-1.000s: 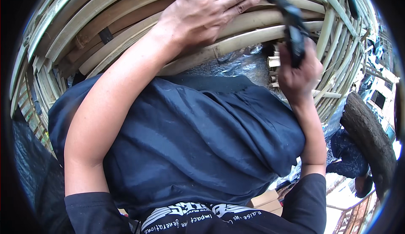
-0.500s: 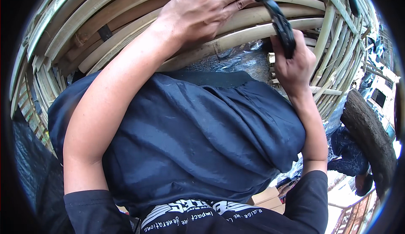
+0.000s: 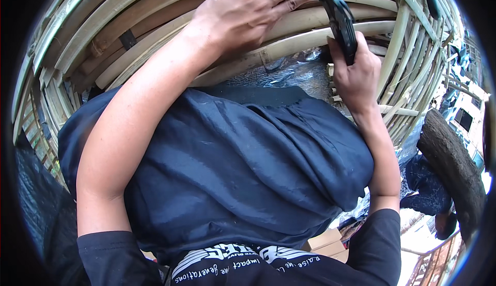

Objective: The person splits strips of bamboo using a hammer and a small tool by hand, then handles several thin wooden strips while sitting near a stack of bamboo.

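Observation:
Long pale bamboo strips point(image 3: 305, 21) curve across the top of the view. My left hand point(image 3: 240, 15) lies over them with its fingers stretched to the right, their tips close to the end of a black tool. In my closed right hand point(image 3: 357, 74) is that black curved hand tool point(image 3: 339, 20), gripped at its lower end. Its rounded upper end leans toward my left fingertips, above a strip. Whether it touches the bamboo I cannot tell; its exact kind is not clear either.
Dark blue cloth point(image 3: 243, 167) covers my lap. Upright bamboo pieces point(image 3: 405, 64) are bundled at the right, near a thick log point(image 3: 449, 167). Another person point(image 3: 429, 188) is beyond it at the right. Silvery sheeting point(image 3: 289, 72) shows under the strips.
My right hand and the black tool have shifted slightly up and to the left, and the tool has tilted a little. My left hand stays nearly in place on the bamboo.

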A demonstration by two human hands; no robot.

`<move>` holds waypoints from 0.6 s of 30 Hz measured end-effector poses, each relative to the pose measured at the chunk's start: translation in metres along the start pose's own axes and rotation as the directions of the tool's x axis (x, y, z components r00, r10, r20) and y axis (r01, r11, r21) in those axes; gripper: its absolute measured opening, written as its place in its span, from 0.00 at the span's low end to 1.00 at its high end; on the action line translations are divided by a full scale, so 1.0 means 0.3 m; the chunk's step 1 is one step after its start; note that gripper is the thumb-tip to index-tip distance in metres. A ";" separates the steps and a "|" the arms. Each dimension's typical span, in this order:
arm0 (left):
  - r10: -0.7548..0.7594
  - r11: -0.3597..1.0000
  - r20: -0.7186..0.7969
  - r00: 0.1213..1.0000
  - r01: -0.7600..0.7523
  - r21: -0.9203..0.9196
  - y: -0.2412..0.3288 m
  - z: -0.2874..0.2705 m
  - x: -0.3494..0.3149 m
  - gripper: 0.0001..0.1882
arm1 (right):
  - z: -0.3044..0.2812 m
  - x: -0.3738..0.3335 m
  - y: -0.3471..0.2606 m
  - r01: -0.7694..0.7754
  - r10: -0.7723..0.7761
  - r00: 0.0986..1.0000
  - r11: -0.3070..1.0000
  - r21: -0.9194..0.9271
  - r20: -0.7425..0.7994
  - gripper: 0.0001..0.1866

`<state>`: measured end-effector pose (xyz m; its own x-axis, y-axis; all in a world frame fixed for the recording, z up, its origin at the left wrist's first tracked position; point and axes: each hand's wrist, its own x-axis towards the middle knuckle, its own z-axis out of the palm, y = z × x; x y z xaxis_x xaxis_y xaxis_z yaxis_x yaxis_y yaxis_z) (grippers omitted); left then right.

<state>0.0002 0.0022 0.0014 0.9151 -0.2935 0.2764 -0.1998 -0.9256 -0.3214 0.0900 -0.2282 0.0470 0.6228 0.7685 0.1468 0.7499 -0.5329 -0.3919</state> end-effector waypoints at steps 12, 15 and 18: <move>-0.023 0.994 -0.030 0.999 0.020 -0.105 0.006 0.005 0.000 0.37 | -0.018 -0.021 -0.037 0.160 -0.137 0.954 0.985 0.067 -0.268 0.15; -0.019 0.990 0.000 1.000 0.019 -0.136 0.002 0.000 -0.006 0.38 | -0.010 0.007 -0.029 0.136 -0.134 0.981 0.991 0.005 -0.140 0.13; -0.026 0.993 0.006 1.000 0.026 -0.111 0.002 0.003 -0.006 0.38 | -0.009 -0.003 -0.035 0.198 -0.195 0.967 0.980 0.004 -0.167 0.11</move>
<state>-0.0013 0.0022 0.0000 0.9221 -0.2682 0.2789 -0.2136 -0.9538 -0.2111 0.0822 -0.2242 0.0534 0.4929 0.7876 0.3697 0.8577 -0.3682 -0.3589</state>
